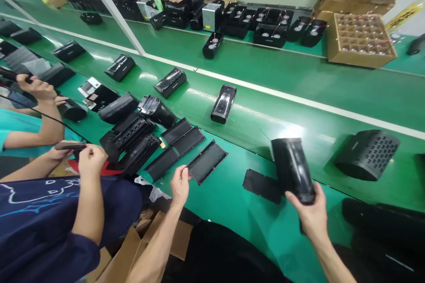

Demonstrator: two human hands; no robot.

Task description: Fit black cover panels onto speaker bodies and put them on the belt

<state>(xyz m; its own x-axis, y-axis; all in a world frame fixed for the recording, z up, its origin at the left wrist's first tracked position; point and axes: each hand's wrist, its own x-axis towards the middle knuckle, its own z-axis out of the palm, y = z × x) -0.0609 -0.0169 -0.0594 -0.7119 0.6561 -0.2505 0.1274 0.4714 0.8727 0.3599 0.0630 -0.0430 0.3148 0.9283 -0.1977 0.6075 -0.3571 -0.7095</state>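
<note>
Between the thumb and fingers of my left hand (181,185) is the near corner of a flat black mesh panel (207,162), tilted above the green table. My right hand (311,212) grips the lower end of a glossy black speaker housing (294,166), held up at an angle. Behind that housing, a second flat black panel (261,185) lies on the table. Left of my left hand, several similar panels (179,143) lie grouped together. The fingers under the housing are partly hidden.
A black speaker housing (224,104) lies on the green belt ahead, and a perforated one (368,154) at right. Co-workers' hands (91,159) work at left beside stacked black housings (139,146). A divided cardboard box (361,40) stands across the belt; an open carton (133,247) is below.
</note>
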